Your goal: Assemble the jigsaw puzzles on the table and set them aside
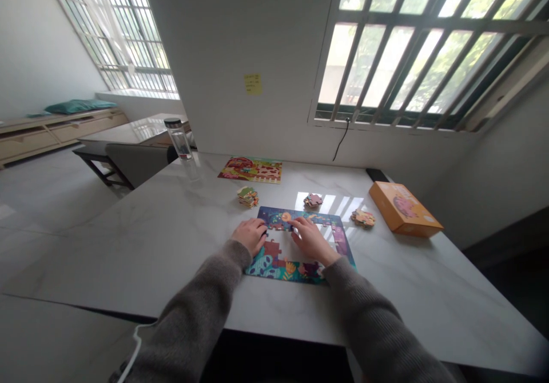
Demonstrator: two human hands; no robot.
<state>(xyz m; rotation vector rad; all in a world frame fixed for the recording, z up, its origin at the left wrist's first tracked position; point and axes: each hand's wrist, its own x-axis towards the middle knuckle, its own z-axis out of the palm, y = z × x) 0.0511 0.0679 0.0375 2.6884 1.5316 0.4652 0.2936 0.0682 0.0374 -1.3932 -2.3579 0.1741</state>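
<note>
A partly assembled jigsaw puzzle lies on the table, its dark blue, teal and purple border pieces joined around a bare middle. My left hand rests on its left side, fingers laid over the edge near the upper left corner. Above the bare middle is my right hand, its index finger stretched out to the top row by an orange round shape, thumb apart. No loose piece shows in either hand. Stacks of puzzle pieces stand beyond: one at left, one in the middle, one at right.
A farm-scene puzzle lies near the wall. An orange box sits at the right, a dark flat object behind it. At the table's far left corner stands a glass bottle. A white cable hangs by my left sleeve.
</note>
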